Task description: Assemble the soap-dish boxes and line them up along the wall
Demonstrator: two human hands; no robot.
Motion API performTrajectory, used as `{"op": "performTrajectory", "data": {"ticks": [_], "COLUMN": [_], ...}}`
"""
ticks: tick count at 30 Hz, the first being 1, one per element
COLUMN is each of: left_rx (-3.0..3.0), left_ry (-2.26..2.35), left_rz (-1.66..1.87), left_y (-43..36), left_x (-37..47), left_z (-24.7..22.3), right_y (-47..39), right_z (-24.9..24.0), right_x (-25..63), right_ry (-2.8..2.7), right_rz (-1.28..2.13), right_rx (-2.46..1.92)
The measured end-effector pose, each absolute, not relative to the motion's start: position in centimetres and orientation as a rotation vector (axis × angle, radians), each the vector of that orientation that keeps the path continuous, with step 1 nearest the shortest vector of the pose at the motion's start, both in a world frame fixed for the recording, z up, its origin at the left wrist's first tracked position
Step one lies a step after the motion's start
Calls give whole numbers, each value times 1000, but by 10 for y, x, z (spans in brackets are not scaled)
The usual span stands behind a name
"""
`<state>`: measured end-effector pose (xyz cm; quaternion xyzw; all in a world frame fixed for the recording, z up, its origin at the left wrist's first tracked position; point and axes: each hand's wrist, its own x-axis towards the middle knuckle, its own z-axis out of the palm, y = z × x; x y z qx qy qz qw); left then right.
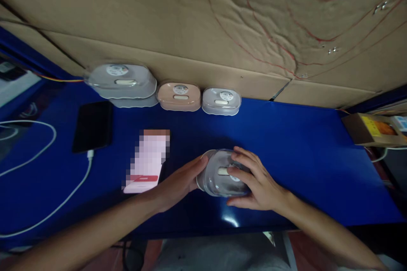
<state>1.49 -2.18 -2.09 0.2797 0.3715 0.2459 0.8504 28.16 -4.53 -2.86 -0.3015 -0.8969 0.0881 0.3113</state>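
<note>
You hold the grey container [208,180] near the front edge of the blue table [292,144]. Its clear lid [218,161] carries a pale handle [222,171] and a round label [234,178], partly covered by your right hand [262,184], fingers spread. Your left hand [191,174] curls against the side. A lit phone [148,159] lies left; lidded containers [179,103] line the back.

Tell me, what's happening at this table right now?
A person has both hands on a clear-topped container: the left hand holds its left side, the right hand spreads over its top. Similar containers stand along the cardboard wall, and a lit phone lies on the blue table.
</note>
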Motion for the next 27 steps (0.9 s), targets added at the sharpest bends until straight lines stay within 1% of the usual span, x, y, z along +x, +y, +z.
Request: {"op": "performTrajectory", "data": {"ticks": [7, 10, 14, 16, 22, 27], "left_rx": [584, 667, 643, 612, 592, 674], "left_ry": [779, 753, 747, 732, 682, 705], "left_rz": [527, 565, 636, 681, 739, 734], "left_y": [-22, -23, -20, -17, -9, -7], "left_x": [17, 16, 11, 7, 3, 4], "left_z": [-22, -23, -23, -24, -20, -23], "right_y": [-49, -50, -49, -47, -39, -36], "right_z": [-32, -34, -39, -41, -43, -45], "right_x": [278, 278, 283, 286, 294, 295], "right_ry": [-2409, -2447, -2473, -2390, -2198, -2233], "right_rz": [160, 184, 111, 157, 441, 485], "right_rx": [-826, -868, -899, -927, -988, -1003]}}
